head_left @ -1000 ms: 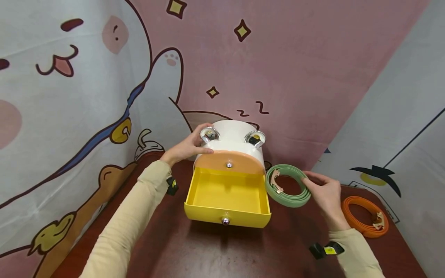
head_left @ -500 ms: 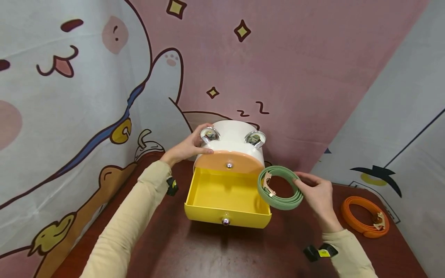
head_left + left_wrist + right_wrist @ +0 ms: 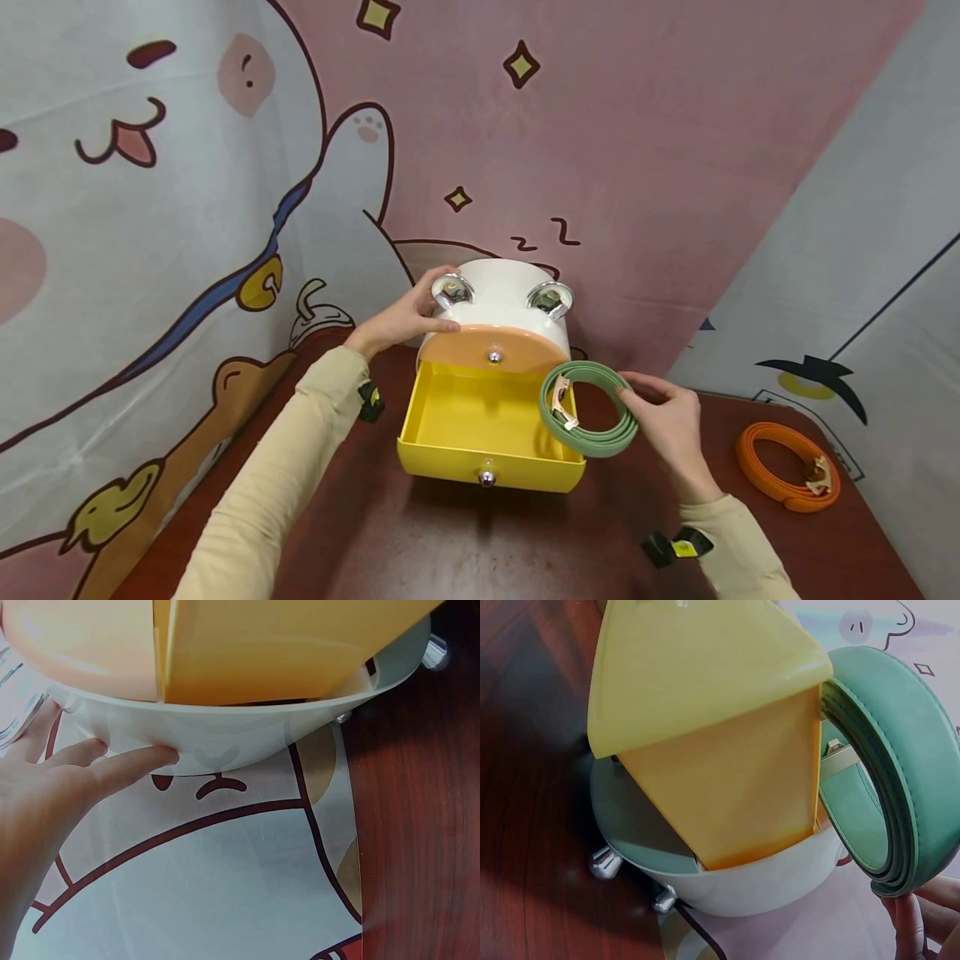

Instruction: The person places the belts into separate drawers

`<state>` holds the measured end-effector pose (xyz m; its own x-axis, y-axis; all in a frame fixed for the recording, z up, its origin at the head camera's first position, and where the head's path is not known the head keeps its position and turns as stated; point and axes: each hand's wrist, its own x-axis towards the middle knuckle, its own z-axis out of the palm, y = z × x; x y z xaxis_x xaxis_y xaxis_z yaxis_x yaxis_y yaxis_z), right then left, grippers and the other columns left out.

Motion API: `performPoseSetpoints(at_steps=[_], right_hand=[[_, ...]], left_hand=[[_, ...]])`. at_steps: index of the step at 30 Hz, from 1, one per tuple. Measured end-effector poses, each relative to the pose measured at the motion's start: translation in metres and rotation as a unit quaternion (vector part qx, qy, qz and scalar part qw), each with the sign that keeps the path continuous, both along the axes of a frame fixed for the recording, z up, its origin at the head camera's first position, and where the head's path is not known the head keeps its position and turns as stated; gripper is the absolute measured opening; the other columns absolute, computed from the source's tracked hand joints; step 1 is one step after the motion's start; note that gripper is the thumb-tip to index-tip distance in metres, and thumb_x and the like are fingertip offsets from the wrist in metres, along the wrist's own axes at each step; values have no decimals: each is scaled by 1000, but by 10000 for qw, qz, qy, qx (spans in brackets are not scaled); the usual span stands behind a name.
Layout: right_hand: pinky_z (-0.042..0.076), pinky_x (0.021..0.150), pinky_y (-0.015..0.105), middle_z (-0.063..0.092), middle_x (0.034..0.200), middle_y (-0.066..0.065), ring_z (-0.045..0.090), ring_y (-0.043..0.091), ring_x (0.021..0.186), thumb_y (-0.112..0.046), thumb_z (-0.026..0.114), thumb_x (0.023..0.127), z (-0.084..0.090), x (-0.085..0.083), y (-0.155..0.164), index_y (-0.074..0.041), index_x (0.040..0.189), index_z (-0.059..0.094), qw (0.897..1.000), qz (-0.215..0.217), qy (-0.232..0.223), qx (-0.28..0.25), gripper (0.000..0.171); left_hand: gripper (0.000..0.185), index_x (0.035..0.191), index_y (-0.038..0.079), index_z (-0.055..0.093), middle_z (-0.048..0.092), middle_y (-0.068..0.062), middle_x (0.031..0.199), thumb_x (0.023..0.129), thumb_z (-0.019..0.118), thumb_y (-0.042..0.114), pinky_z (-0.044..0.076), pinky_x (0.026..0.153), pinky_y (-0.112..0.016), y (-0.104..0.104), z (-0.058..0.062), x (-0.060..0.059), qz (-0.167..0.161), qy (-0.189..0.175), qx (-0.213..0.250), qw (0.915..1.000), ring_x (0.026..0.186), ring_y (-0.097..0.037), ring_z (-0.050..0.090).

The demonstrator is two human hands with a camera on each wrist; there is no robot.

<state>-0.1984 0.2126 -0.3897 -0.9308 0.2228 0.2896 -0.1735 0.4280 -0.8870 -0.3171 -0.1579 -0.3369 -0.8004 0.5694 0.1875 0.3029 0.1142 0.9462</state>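
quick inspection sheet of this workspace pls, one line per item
surface: dark red-brown wooden table, bare in front of the organizer
job's things: coiled green belt held over the right edge of the open yellow drawer of a white organizer; the orange drawer above is closed
clutter: coiled orange belt lying on the table at far right
grips: left hand rests on the organizer's left side, fingers straight; right hand pinches the green belt's coil
cables: nothing seen
surroundings: cartoon-printed pink and white backdrop behind and to both sides
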Motion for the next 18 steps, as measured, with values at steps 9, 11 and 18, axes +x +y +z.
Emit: performPoseSetpoints(at_steps=[9, 11, 18], right_hand=[[52, 66, 19, 72, 94, 8, 65, 6, 78, -20, 76, 85, 1, 1, -10, -2, 107, 73, 9999, 142, 46, -19, 29], [52, 66, 20, 72, 93, 9, 66, 7, 77, -20, 77, 84, 2, 1, -12, -2, 107, 73, 9998, 199, 65, -54, 29], [51, 66, 19, 71, 96, 13, 65, 5, 78, -17, 77, 84, 6, 1, -20, -1, 108, 73, 9990, 426, 11, -109, 29]], left_hand=[[84, 149, 26, 19, 41, -9, 142, 87, 70, 0, 44, 95, -38, -2, 0, 2, 74, -12, -78, 9999, 117, -28, 52], [85, 149, 27, 19, 42, -8, 142, 87, 71, 1, 44, 96, -39, -2, 0, 2, 108, 0, -115, 9999, 118, -27, 51], [84, 149, 27, 19, 43, -10, 141, 87, 70, 0, 46, 93, -38, -1, 0, 1, 86, 15, -85, 9999, 115, -29, 53]])
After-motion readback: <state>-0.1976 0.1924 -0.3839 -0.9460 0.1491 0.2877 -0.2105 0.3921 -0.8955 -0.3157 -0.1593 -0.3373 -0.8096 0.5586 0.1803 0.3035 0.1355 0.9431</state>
